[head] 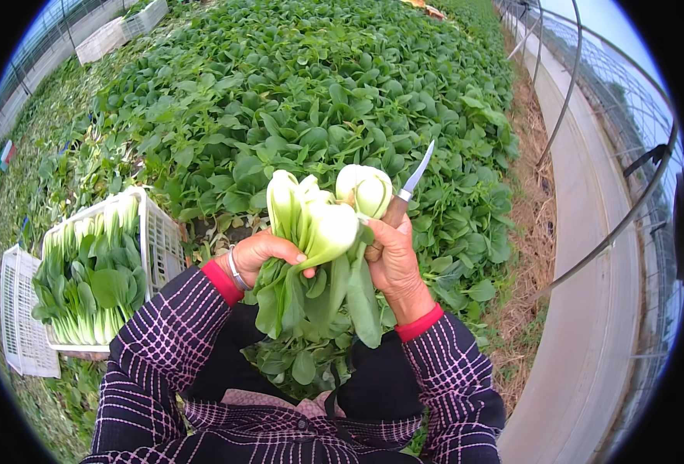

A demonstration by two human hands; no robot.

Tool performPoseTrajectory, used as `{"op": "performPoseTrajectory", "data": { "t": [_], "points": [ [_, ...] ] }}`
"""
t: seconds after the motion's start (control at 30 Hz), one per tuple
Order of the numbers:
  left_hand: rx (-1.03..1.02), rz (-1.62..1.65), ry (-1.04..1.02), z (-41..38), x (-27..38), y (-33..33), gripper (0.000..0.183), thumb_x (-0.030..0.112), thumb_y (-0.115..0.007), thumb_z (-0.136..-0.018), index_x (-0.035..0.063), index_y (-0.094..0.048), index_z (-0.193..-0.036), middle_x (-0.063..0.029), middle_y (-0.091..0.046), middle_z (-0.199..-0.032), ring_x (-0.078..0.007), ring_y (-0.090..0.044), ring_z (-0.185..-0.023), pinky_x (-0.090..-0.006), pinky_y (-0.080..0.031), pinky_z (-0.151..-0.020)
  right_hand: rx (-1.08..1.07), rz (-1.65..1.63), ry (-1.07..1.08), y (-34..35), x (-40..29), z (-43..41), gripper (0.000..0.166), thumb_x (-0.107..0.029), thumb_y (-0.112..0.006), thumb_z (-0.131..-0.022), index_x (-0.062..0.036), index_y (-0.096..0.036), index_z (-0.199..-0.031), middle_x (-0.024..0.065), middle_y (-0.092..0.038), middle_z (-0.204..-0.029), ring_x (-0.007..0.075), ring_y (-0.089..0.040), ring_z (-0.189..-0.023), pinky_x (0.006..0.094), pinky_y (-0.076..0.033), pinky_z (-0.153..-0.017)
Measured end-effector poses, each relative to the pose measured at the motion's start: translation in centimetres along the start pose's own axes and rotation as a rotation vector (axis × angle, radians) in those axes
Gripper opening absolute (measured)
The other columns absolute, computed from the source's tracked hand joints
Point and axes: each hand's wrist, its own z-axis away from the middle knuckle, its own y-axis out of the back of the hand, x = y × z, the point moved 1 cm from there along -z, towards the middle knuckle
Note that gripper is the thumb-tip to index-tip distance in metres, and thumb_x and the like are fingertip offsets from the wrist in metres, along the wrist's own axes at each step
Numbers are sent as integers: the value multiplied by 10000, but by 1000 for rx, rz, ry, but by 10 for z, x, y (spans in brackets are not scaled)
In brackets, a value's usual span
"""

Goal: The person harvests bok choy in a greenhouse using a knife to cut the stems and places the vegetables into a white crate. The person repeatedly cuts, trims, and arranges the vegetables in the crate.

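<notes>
Several heads of bok choy (327, 229) are bunched in my left hand (269, 255), pale stem bases up and green leaves hanging down. My right hand (393, 255) grips a knife by its wooden handle (396, 213); the curved metal blade (420, 168) points up and away from me. One rounded pale head (365, 188) sits against the bunch beside my right thumb, which also touches the greens. The lower part of my left palm is hidden behind the leaves.
To my left stands a white plastic crate (164, 249) packed with bok choy. Another white crate (26, 313) lies against it. A dense leafy crop bed (318, 104) spreads ahead. More crates (115, 35) sit far left. On the right runs a pale concrete strip (579, 243) below curved metal hoops (608, 235).
</notes>
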Motion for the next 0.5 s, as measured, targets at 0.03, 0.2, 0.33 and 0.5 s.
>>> {"op": "performPoseTrajectory", "data": {
  "t": [0.03,0.2,0.33,0.5],
  "points": [
    [31,-57,-13,5,4,-1,455,-19,-638,-726,-14,-548,-1172,-136,-645,-1007,-215,-656,-805,-329,-543,-751,36,-2,25,-4,2,0,388,19,-676,-752,-33,-530,-1108,30,-626,-1002,63,-554,-775,165,-417,-598],
    [-21,147,-156,11,5,34,440,-2,-623,-742,-26,-546,-1175,-117,-643,-976,-203,-643,-824,-321,-523,-790,-27,267,48,15,14,-5,438,80,-727,-681,-8,-529,-1061,55,-636,-994,117,-610,-856,243,-488,-760],
    [3,61,-148,12,3,38,421,6,-627,-748,-19,-555,-1163,-117,-644,-987,-199,-642,-821,-321,-521,-796,-122,376,112,12,29,-13,503,81,-730,-679,26,-515,-1131,76,-635,-1043,143,-614,-930,274,-488,-833],
    [68,47,-160,4,4,32,426,26,-630,-742,-10,-553,-1159,-110,-637,-967,-198,-625,-813,-323,-513,-783,-58,412,51,23,27,-19,499,87,-724,-685,34,-511,-1134,84,-635,-1050,165,-609,-969,303,-474,-882]
  ]
}}
